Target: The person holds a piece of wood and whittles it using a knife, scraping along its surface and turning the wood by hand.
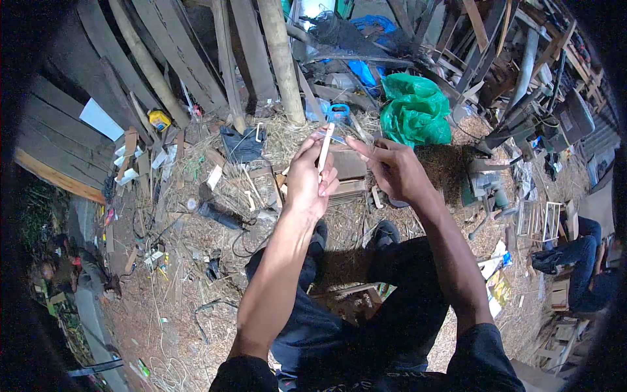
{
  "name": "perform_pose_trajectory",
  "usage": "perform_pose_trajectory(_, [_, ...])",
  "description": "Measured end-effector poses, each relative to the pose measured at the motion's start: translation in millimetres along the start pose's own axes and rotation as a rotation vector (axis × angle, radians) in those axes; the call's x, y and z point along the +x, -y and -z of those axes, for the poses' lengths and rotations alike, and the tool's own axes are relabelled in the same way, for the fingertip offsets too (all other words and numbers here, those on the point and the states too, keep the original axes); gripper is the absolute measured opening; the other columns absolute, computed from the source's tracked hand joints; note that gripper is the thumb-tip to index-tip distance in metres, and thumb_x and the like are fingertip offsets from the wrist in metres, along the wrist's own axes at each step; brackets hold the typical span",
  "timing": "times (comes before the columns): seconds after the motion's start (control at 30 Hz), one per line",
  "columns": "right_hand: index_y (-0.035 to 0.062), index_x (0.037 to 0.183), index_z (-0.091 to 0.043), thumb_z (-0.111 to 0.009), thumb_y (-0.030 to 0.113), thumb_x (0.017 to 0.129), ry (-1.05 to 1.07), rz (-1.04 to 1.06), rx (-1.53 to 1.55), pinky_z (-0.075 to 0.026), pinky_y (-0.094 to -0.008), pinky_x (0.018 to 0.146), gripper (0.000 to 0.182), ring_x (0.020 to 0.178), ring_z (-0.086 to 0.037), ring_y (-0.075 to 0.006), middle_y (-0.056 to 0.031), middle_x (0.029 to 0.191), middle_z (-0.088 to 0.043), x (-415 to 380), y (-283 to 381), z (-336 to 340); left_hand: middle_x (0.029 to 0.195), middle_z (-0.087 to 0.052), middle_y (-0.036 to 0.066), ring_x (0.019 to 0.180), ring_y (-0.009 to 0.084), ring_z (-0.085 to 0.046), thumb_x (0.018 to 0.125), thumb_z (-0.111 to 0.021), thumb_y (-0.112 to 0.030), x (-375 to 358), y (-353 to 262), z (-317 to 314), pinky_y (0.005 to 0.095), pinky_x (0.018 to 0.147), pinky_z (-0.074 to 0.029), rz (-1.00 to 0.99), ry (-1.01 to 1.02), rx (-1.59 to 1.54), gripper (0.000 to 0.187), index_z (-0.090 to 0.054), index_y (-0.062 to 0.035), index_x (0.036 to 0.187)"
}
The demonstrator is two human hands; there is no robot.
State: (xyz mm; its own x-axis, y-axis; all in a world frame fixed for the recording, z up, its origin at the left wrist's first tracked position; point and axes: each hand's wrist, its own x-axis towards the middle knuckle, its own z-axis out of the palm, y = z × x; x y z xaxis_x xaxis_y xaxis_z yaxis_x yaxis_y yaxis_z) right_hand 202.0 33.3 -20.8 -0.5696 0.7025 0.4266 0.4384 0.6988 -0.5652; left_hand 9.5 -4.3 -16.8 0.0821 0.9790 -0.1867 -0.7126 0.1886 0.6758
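My left hand (pixel 309 183) is closed round a thin pale strip (pixel 326 149) that stands up steeply from the fingers. Just to its right, my right hand (pixel 394 167) pinches a small thin bluish item (pixel 337 138) whose far end meets the strip near its top. What exactly this item is remains too small to tell. Below and behind both hands lies a brown wooden block (pixel 347 166) on the shavings-covered ground.
Long boards (pixel 176 52) lean at the upper left. A green plastic bag (pixel 415 111) lies beyond my right hand, with a machine (pixel 486 189) to its right. A yellow tape measure (pixel 159 119) is at the left. Another person's legs (pixel 584 251) show at the far right.
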Motion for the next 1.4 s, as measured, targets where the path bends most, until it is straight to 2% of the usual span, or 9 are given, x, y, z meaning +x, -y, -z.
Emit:
perform_pose_trajectory(0.3, [0.0137,0.131,-0.058,-0.054,-0.005,0.077,0.090,0.019,0.150,-0.036,-0.0342,0.056,0.057,0.058,-0.039,-0.0211,-0.0121,0.064,-0.038,-12.2,0.0,-12.3,0.051,-0.036,-0.002,0.036,0.0061,-0.028,0.100,-0.030,-0.015,-1.0,-3.5,-7.0,0.0209,0.032,-0.021,-0.098,-0.123,0.186,0.037,-0.046,-0.0091,0.132])
perform_pose_trajectory(0.4, [0.0164,0.131,-0.059,-0.055,-0.006,0.078,-0.028,0.124,0.134,-0.037,-0.0338,0.056,0.058,0.057,-0.039,-0.0200,-0.0114,0.064,-0.039,-9.7,-3.3,-14.5,0.052,-0.036,-0.002,0.036,0.0059,-0.028,0.100,-0.031,-0.015,-5.5,-1.5,-11.2,0.0206,0.032,-0.021,-0.076,-0.117,0.135,0.034,-0.047,-0.0096,0.130])
perform_pose_trajectory(0.63, [0.0174,0.130,-0.060,-0.054,-0.009,0.082,-0.086,-0.003,0.040,-0.037,-0.0311,0.054,0.054,0.057,-0.039,-0.0178,-0.0098,0.067,-0.044,-8.1,-0.2,-2.1,0.055,-0.040,-0.002,0.037,0.0051,-0.030,0.103,-0.033,-0.017,-6.1,11.1,-18.7,0.0202,0.032,-0.021,-0.072,-0.093,0.099,0.023,-0.048,-0.0126,0.120])
perform_pose_trajectory(0.93, [0.0337,0.124,-0.063,-0.062,0.000,0.083,-0.195,0.004,-0.340,-0.044,-0.0269,0.057,0.053,0.060,-0.050,-0.0182,-0.0061,0.076,-0.053,-5.5,-8.1,-11.7,0.057,-0.039,-0.002,0.037,0.0060,-0.030,0.102,-0.032,-0.016,5.8,12.0,-2.3,0.0209,0.032,-0.022,-0.009,-0.071,-0.077,0.022,-0.050,-0.0130,0.115])
perform_pose_trajectory(0.97, [0.0268,0.125,-0.063,-0.063,0.002,0.085,-0.182,0.044,-0.396,-0.045,-0.0241,0.058,0.048,0.062,-0.052,-0.0151,-0.0060,0.076,-0.052,-4.7,-9.6,-12.6,0.058,-0.038,-0.002,0.038,0.0061,-0.030,0.102,-0.032,-0.016,8.8,11.0,1.8,0.0211,0.033,-0.023,-0.006,-0.077,-0.093,0.023,-0.051,-0.0128,0.116])
perform_pose_trajectory(1.07, [0.0258,0.132,-0.057,-0.062,0.000,0.082,-0.182,-0.012,-0.032,-0.048,-0.0296,0.058,0.056,0.060,-0.057,-0.0209,-0.0073,0.079,-0.058,-1.1,-15.8,-24.6,0.056,-0.039,-0.001,0.036,0.0062,-0.029,0.102,-0.034,-0.017,12.1,4.3,-2.0,0.0211,0.032,-0.022,-0.020,-0.162,-0.051,0.019,-0.049,-0.0134,0.114])
perform_pose_trajectory(1.27, [0.0035,0.118,-0.059,-0.055,-0.002,0.088,-0.456,-0.198,0.435,-0.045,-0.0262,0.059,0.031,0.064,-0.054,-0.0112,-0.0073,0.074,-0.058,6.8,-9.3,-50.3,0.068,-0.046,0.000,0.041,0.0055,-0.030,0.102,-0.032,-0.015,18.5,1.7,1.8,0.0210,0.034,-0.025,-0.117,-0.245,0.098,0.031,-0.050,-0.0094,0.126])
perform_pose_trajectory(1.3, [0.0016,0.109,-0.058,-0.053,-0.004,0.087,-0.422,-0.241,0.341,-0.047,-0.0297,0.061,0.023,0.067,-0.058,-0.0175,-0.0101,0.076,-0.059,9.0,-4.7,-44.7,0.068,-0.046,0.000,0.041,0.0055,-0.031,0.101,-0.031,-0.014,17.1,-1.6,2.3,0.0210,0.035,-0.025,-0.137,-0.263,0.119,0.031,-0.050,-0.0092,0.126])
perform_pose_trajectory(1.4, [0.0011,0.106,-0.058,-0.053,-0.003,0.087,-0.355,-0.003,0.088,-0.049,-0.0345,0.065,0.019,0.071,-0.062,-0.0283,-0.0142,0.079,-0.060,9.7,-18.8,-50.9,0.064,-0.045,0.000,0.041,0.0058,-0.032,0.100,-0.031,-0.012,12.3,-9.8,2.4,0.0216,0.035,-0.024,-0.162,-0.278,0.175,0.034,-0.050,-0.0084,0.128])
